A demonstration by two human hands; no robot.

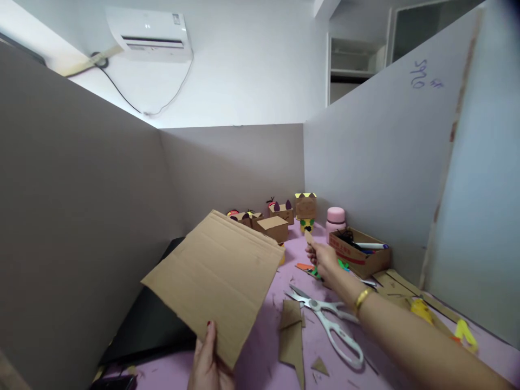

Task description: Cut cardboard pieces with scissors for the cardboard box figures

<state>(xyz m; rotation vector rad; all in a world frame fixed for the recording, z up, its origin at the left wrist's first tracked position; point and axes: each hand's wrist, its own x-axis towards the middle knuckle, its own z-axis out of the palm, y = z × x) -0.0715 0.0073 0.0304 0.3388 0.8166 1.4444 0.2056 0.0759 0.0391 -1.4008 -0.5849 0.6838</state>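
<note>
Two hands busy over the pink desk.
Left hand grips a cardboard sheet; right hand pinches a small cardboard piece.

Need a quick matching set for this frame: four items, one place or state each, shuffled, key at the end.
Things:
1. cardboard sheet
2. scissors
3. pink bottle
4. small cardboard piece

Places or states:
A. lying on the purple table top, beside cardboard scraps
B. pinched in the right hand, held out forward
C. standing at the back, beside the box of pens
D. held up off the table by the left hand

Pairs: 1-D, 2-A, 3-C, 4-B
</note>
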